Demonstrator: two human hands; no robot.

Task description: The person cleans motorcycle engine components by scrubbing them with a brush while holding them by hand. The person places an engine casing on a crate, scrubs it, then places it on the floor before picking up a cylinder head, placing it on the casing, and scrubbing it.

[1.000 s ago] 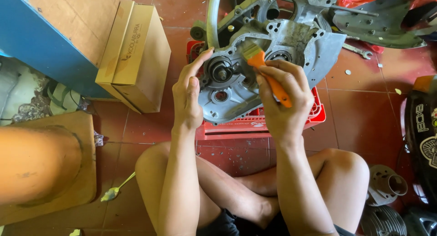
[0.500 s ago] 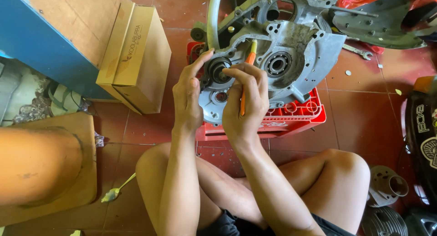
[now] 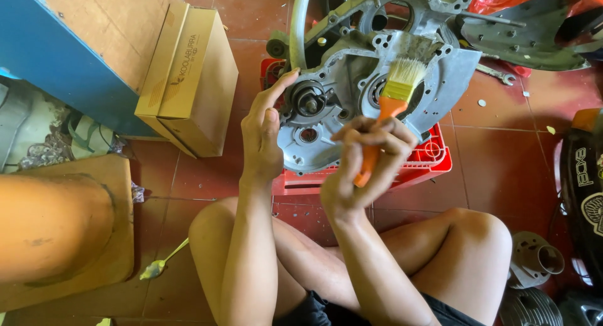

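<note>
A grey metal engine case (image 3: 342, 87) rests on a red plastic crate (image 3: 414, 169) on the tiled floor in front of my crossed legs. My left hand (image 3: 264, 134) lies against the case's left edge, fingers spread beside a round shaft housing (image 3: 309, 100). My right hand (image 3: 364, 166) grips the orange handle of a paintbrush (image 3: 392, 97). Its pale bristles point up, over a bearing hole in the case.
A cardboard box (image 3: 188, 81) leans against a blue panel (image 3: 63, 68) at left. Another person's bare leg (image 3: 53, 228) rests on a wooden board at lower left. Grey engine cylinders (image 3: 534, 263) lie at lower right, a black part (image 3: 581, 188) at right, a spanner (image 3: 496, 75) beyond.
My right hand has turned the paintbrush upright and shifted it right, from the shaft housing to the bearing hole. My left hand stays on the case.
</note>
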